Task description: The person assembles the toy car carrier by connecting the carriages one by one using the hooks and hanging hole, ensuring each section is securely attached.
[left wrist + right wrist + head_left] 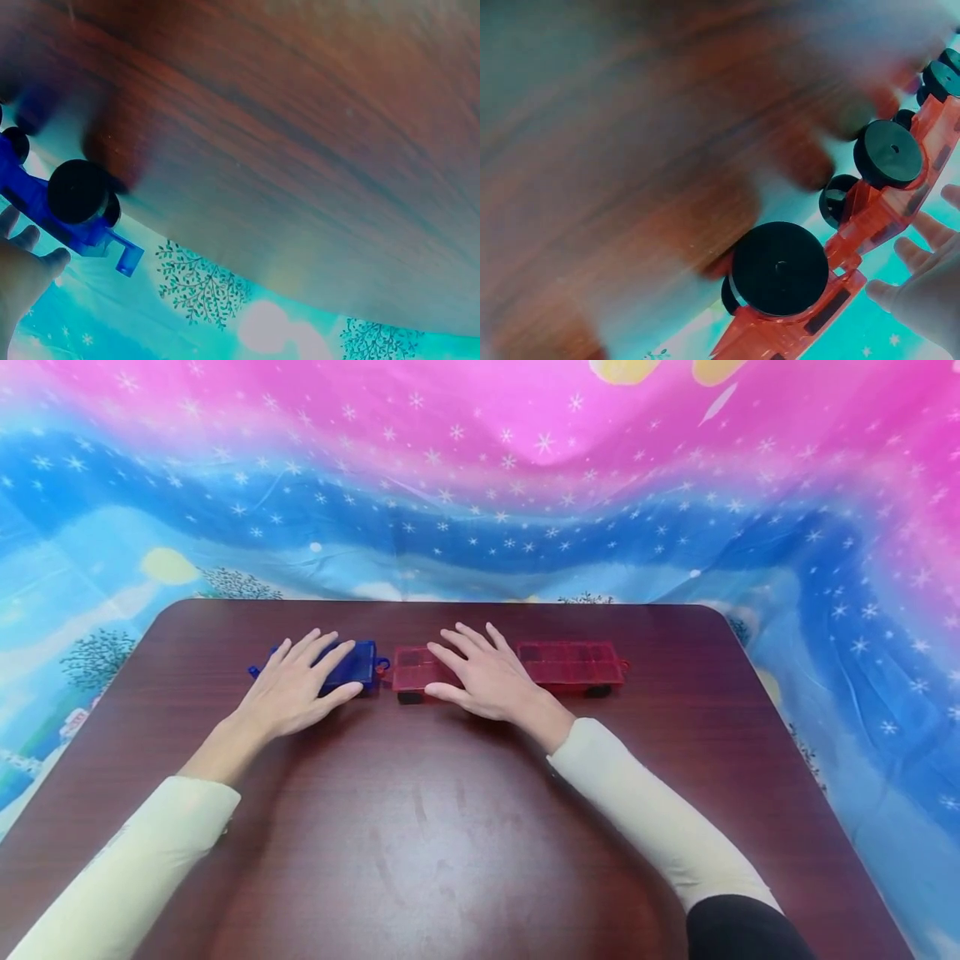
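Blue car (pixel 364 663), red cars (pixel 573 662), mid-frame: likely light, stiff plastic, free-rolling; best pinched by long sides. Left hand (pixel 291 689), right hand (pixel 489 678): fingers spread straight.

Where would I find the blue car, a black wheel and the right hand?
Blue car (pixel 359 666), head view: its top.
Black wheel (pixel 780 268), right wrist view: its flat face.
Right hand (pixel 487 679), head view: its back.

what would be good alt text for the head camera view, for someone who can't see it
A person's left hand partly hides a blue toy car and their right hand partly hides red toy cars, in a row on a dark reddish-brown table. Both hands have fingers spread. Behind the table hangs a pink and blue cloth with white snowflakes.
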A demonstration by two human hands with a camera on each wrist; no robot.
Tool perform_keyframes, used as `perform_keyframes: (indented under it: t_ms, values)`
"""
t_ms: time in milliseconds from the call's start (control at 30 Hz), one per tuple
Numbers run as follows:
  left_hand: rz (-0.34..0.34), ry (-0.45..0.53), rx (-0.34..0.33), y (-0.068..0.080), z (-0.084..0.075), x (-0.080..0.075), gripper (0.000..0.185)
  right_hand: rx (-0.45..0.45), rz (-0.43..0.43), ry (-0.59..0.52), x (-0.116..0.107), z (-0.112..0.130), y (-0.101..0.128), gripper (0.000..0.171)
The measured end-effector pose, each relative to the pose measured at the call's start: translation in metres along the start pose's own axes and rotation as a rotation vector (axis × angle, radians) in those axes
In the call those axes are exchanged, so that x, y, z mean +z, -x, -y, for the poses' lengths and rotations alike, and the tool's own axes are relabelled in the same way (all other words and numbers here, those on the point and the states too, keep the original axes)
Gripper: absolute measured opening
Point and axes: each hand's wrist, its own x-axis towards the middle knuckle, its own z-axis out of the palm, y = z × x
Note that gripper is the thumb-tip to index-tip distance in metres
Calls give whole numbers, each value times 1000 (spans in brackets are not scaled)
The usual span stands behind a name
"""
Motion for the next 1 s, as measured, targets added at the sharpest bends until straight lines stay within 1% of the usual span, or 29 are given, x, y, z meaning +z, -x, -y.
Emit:
perform_keyframes:
  t_ms: [433, 700, 867, 1000]
  values:
    - [-2, -12, -34, -1, 13, 2, 74, -16, 38, 23, 2, 5, -9, 78]
    - [5, -12, -35, -1, 17, 5, 76, -17, 75, 19, 5, 8, -11, 77]
    - [2, -37, -35, -2, 20, 8, 81, -22, 85, 17, 6, 9, -14, 76]
    - [-2, -51, -35, -1, 23, 8, 83, -21, 90, 25, 6, 10, -16, 77]
